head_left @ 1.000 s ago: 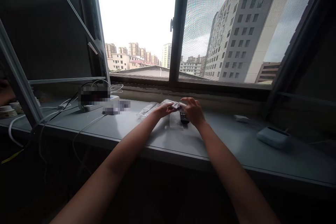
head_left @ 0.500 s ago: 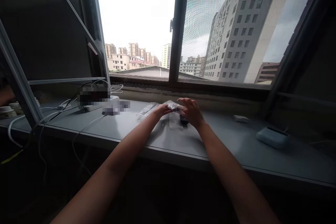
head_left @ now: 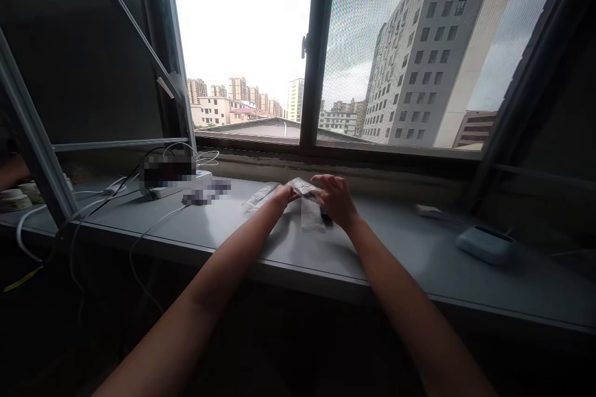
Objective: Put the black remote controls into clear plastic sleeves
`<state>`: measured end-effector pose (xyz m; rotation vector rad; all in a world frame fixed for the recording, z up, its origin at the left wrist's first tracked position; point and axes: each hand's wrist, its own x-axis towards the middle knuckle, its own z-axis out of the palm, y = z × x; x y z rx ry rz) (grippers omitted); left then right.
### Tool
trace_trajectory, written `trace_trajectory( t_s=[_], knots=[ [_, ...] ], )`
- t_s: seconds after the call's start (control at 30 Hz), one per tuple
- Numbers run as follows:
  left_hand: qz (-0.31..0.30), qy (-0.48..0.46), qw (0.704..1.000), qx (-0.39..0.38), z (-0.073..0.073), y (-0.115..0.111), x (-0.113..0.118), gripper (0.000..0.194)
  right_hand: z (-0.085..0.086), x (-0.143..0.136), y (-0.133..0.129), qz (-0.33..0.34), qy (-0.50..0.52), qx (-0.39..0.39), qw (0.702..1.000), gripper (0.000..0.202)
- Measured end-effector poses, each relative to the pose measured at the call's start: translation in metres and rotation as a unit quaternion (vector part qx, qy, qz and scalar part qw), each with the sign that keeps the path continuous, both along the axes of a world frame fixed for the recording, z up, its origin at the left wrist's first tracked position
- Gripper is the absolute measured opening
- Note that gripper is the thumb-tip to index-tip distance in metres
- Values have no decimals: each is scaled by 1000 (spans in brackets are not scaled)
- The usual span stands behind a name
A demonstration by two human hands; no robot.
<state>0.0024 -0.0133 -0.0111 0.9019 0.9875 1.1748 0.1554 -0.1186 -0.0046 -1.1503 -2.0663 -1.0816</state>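
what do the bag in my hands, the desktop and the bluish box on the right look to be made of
Held bag: thin clear plastic film, crinkled with bright glints. Desktop: smooth grey, softly sheened; laminate or painted metal, can't tell. Bluish box: probably matte plastic, given its rounded, dull surface.

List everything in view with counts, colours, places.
Desk: one, grey, under window
Window: one, dark-framed, behind
Metal rack: one, grey, left
Lidded jars: several, white, left
Power strip: one, white, left
Cables: several, mostly white, left
Blurred objects: uncountable, dark, left
Crinkled plastic packet: one, clear, centre
Flat plastic packets: uncountable, clear, centre
Obscured object: one, black, centre
Small box: one, white, right
Rounded case: one, pale blue, right
Buildings: several, mixed, outside
Another person's arm: one, far left
Left hand, right hand: one each, on crinkled packet
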Motion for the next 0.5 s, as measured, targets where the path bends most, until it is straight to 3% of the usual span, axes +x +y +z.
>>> trace_trajectory(
  t_s=[0.27, 0.4, 0.5],
  knots=[
    [24, -57, 998, 13, 0, -1, -2, 18, -2, 3, -2, -9, 6, 63, 998, 27],
    [88, -104, 990, -20, 5, 1, -10, 26, 3, 3, -4, -3, 118, 111, 987, 23],
    [138, -143, 979, -51, 8, 10, -20, 32, 7, 6, -3, 39, 228, 138, 963, 22]
  ],
)
